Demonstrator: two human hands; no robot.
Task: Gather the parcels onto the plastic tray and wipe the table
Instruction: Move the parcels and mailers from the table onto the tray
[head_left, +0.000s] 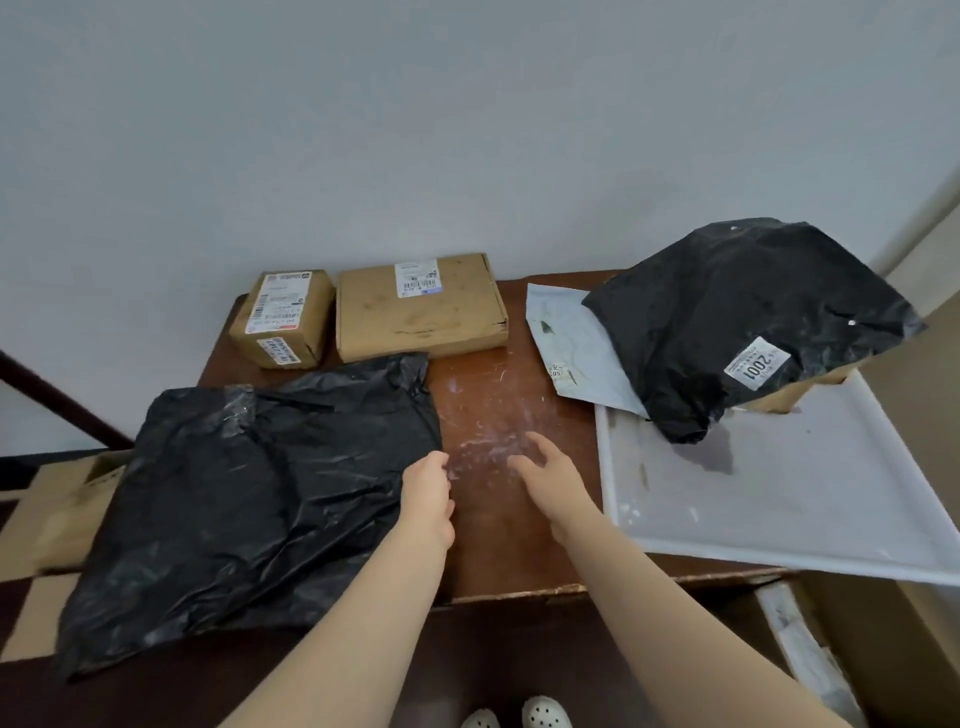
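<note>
A large flat black plastic parcel lies on the left of the brown table, overhanging its front edge. My left hand touches its right edge, fingers curled; whether it grips the edge I cannot tell. My right hand hovers open over the scuffed table middle. Two cardboard boxes, a small one and a wider flat one, stand at the back. On the white plastic tray at the right rest a bulky black bag parcel, a cardboard box under it, and a grey mailer that hangs over onto the table.
The wall runs close behind the table. The tray juts past the table's right and front edges. Cardboard boxes sit low at the left, and more packaging lies at the lower right. White shoes show below the table's front edge.
</note>
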